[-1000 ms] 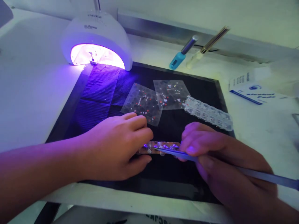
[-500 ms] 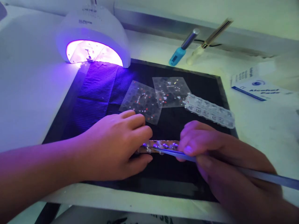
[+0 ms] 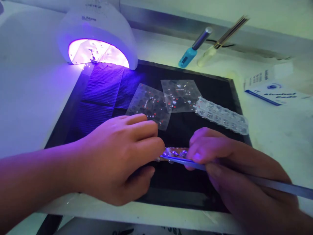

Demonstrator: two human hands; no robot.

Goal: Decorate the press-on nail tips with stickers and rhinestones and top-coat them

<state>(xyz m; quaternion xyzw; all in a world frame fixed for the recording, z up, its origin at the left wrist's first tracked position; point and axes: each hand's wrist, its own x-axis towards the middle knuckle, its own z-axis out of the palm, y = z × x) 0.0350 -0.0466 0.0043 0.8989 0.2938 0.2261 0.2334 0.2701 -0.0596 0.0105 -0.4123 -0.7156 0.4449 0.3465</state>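
A narrow strip (image 3: 174,152) with shiny beads lies between the hands, low over the black mat (image 3: 181,182). My right hand (image 3: 210,150) is closed around long metal tweezers (image 3: 274,182), whose tips point left along the strip's front edge; its bent fingers also cover the strip's right end. At the strip's left end is my left hand (image 3: 127,153), its fingers curled over and hiding that end. The left thumb hangs apart below the fingers, and whether the fingertips pinch the strip is hidden.
A lit white lamp (image 3: 100,29) stands at back left. Two clear sticker sheets (image 3: 149,104) and a clear bead case (image 3: 222,116) lie behind the hands. A blue bottle (image 3: 188,57), a pale bottle (image 3: 207,55) and an alcohol pads box (image 3: 271,89) are farther back.
My left hand has shifted slightly right over the strip, and its thumb has dropped down and away from it. My right hand and the tweezers have barely moved. The view has shifted slightly.
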